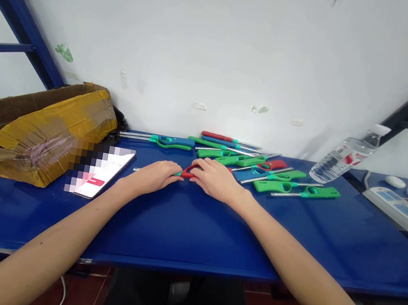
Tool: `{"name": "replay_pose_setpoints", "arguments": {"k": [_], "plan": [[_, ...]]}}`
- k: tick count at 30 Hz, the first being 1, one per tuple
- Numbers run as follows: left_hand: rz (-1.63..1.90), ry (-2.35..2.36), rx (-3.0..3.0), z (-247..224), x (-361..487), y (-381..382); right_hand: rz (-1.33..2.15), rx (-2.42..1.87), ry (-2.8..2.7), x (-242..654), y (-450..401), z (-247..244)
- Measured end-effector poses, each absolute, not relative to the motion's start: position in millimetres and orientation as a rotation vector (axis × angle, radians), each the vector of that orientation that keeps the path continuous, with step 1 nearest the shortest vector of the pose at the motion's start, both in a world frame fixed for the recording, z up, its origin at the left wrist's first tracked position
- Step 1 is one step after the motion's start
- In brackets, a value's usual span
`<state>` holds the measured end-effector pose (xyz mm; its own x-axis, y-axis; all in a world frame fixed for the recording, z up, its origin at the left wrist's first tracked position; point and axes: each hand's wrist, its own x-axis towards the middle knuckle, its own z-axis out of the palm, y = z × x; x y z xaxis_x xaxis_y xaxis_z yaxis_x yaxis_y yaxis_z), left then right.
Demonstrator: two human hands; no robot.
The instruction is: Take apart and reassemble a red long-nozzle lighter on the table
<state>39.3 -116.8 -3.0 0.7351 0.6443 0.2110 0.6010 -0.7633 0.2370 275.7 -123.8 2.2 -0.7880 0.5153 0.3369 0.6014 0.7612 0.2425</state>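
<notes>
A red lighter (186,173) with a green collar lies sideways between my hands, low over the blue table (189,234). My left hand (156,176) is closed round its metal tube end, whose tip sticks out to the left. Closed on the red handle is my right hand (215,178), covering much of it. Behind and right of my hands, several green, blue and red long-necked lighters (277,186) lie in a loose pile. Blue and green lighters (172,141) rest behind my left hand.
An open cardboard box with yellow tape (52,136) stands at the left, beside a phone (105,174). At the right are a tilted water bottle (345,156), a power strip (406,212) and a white mouse-like object (395,182). A white wall rises behind.
</notes>
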Motion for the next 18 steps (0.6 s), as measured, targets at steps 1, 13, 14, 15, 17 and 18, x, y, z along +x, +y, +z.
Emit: {"name": "replay_pose_setpoints", "arguments": {"k": [1,13,14,15,17,18], "plan": [[0.43,0.995,2.772,-2.9,38.9,-117.1,-0.508,-0.864,-2.702,276.2,-123.8,2.3],[0.661,1.01,2.637,-5.8,44.8,-119.4,-0.727,-0.806,-2.552,272.9,-126.9,3.1],[0.657,0.992,2.637,-6.4,45.5,-118.9,-0.744,-0.801,-2.548,272.4,-126.6,2.4],[0.657,0.976,2.637,-7.0,46.2,-118.5,-0.758,-0.801,-2.549,271.9,-126.6,1.8],[0.678,0.957,2.634,-8.6,47.7,-117.8,-0.783,-0.824,-2.559,271.1,-127.0,1.4],[0.695,0.951,2.634,-9.3,48.5,-117.5,-0.794,-0.839,-2.568,270.7,-127.3,1.5]]}}
